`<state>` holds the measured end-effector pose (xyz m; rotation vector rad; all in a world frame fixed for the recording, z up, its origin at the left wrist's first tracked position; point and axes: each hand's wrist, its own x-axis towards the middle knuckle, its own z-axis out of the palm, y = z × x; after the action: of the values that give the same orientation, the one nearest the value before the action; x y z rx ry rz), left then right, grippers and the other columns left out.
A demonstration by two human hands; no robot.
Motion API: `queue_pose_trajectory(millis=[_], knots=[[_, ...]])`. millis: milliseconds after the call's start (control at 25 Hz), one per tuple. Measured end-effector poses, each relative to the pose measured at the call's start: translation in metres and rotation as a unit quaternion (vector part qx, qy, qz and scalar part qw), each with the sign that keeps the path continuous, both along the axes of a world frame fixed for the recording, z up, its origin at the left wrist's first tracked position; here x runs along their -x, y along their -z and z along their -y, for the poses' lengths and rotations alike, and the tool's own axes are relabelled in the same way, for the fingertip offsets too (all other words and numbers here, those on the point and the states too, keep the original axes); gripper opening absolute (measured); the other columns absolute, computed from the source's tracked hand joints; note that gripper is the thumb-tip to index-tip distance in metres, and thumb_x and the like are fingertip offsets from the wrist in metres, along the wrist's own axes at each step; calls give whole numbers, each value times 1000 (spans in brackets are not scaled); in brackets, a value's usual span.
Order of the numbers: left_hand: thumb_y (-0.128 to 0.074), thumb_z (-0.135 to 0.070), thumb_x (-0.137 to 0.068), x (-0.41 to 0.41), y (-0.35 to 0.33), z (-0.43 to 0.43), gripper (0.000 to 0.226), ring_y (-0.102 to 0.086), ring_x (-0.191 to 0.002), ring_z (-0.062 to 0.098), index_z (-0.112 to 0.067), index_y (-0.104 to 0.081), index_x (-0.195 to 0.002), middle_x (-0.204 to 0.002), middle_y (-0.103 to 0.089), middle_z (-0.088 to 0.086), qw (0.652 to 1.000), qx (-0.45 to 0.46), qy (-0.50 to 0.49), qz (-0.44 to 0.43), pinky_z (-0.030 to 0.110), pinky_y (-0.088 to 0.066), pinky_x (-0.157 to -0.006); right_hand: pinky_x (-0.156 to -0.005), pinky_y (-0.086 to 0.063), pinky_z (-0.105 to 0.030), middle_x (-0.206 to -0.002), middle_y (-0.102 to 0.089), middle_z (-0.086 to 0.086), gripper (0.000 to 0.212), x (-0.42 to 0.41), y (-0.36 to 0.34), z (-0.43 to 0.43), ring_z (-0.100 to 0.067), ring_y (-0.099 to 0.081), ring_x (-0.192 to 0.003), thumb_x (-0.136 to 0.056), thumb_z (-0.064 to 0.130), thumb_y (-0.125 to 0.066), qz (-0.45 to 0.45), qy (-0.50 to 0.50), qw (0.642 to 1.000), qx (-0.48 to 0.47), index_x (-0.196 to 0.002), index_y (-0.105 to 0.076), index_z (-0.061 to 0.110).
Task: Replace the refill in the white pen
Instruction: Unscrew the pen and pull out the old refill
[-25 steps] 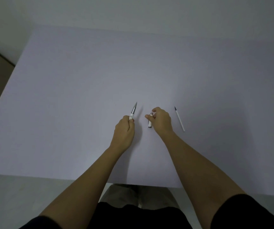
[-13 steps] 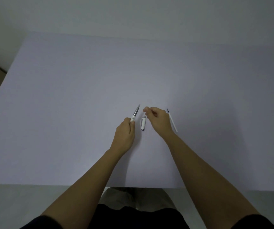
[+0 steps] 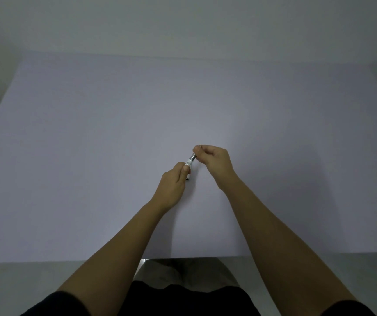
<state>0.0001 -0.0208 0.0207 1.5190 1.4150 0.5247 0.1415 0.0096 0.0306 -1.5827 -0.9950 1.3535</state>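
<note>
My left hand [image 3: 174,181] holds the white pen [image 3: 189,160] by its barrel, a little above the table. The pen points up and to the right, with its silver front section showing between my hands. My right hand [image 3: 216,159] pinches the silver tip end with thumb and fingers. A small white piece with a dark end [image 3: 188,177] shows just under my left thumb; I cannot tell whether it lies on the table. The thin white refill seen earlier is out of sight, where my right hand now is.
The pale lilac table top [image 3: 114,144] is wide, with its front edge [image 3: 92,261] near my body. A grey wall stands behind the table's far edge.
My right hand let go of the small white piece and moved left onto the pen's silver tip. My left hand kept hold of the pen. The refill is now hidden by my right hand.
</note>
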Motion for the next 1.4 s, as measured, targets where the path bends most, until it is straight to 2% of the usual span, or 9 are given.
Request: queue_pose_trajectory(millis=[120,280,360,560,840,1000,1120,1280,1400], knots=[[-29,-35,-100,3,-3,-2,31,-41,-58,12,-22,-54,-86,-70,-49,-8,997,54,-1,60,24,-35,-60,-95,-49,-31,-74,-66,9,19,-6,1,3,-5,-61,-79,-89,23,-61,-25,-15,1000,2,-73,-71,23],[-34,-36,-99,-4,-7,0,23,-43,-56,9,-15,-43,-92,-67,-50,-5,1000,-11,-5,-1,22,-33,-54,-75,-49,-13,-76,-66,5,20,-3,-5,9,5,-62,-67,-89,24,-60,-52,-15,999,6,-91,-71,7],[-39,-35,-98,-6,-7,0,23,-43,-56,13,-13,-40,-91,-68,-53,1,999,-43,-8,-12,20,-35,-51,-71,-47,-11,-75,-65,4,24,0,-8,8,7,-61,-64,-89,24,-61,-40,-2,999,-4,-92,-70,3],[-37,-27,-99,-7,-14,-1,26,-40,-47,7,-10,-45,-81,-57,-43,-9,994,-104,-25,-10,13,-35,-47,-75,-47,-16,-73,-64,7,21,0,-18,8,6,-58,-61,-92,24,-56,-64,-13,997,-29,-81,-68,12],[-33,-37,-100,-2,-19,-3,40,-36,-49,7,-20,-54,-70,-61,-43,-6,984,82,-15,159,22,-34,-52,-82,-45,-21,-76,-65,6,21,-9,-20,11,-2,-55,-70,-95,18,-51,-145,-52,988,-26,-83,-67,14],[-34,-35,-99,-1,-21,-1,32,-45,-56,7,-18,-55,-81,-65,-51,-8,999,-23,-10,25,14,-38,-56,-88,-46,-18,-93,-64,8,26,-12,-22,16,0,-61,-90,-93,18,-53,-131,-67,989,-3,-117,-61,11],[-37,-32,-99,-2,-21,2,30,-45,-52,4,-12,-51,-82,-62,-48,-10,999,-54,-1,1,7,-36,-51,-96,-44,-28,-86,-68,6,32,-11,-21,16,-2,-65,-88,-87,18,-64,-64,-42,997,-13,-119,-60,15],[-37,-31,-99,-4,-19,4,29,-41,-50,6,-12,-46,-80,-59,-43,-12,997,-73,-12,-12,8,-36,-50,-109,-39,-37,-104,-70,2,53,-13,-20,15,-14,-63,-108,-87,16,-62,-129,-38,991,14,-136,-42,16],[-37,-31,-99,-4,-20,4,28,-39,-51,7,-11,-47,-82,-59,-43,-11,997,-80,-7,-13,8,-37,-50,-111,-37,-43,-101,-72,-2,63,-10,-17,15,-16,-62,-111,-83,25,-68,-75,-16,997,20,-138,-37,19]])
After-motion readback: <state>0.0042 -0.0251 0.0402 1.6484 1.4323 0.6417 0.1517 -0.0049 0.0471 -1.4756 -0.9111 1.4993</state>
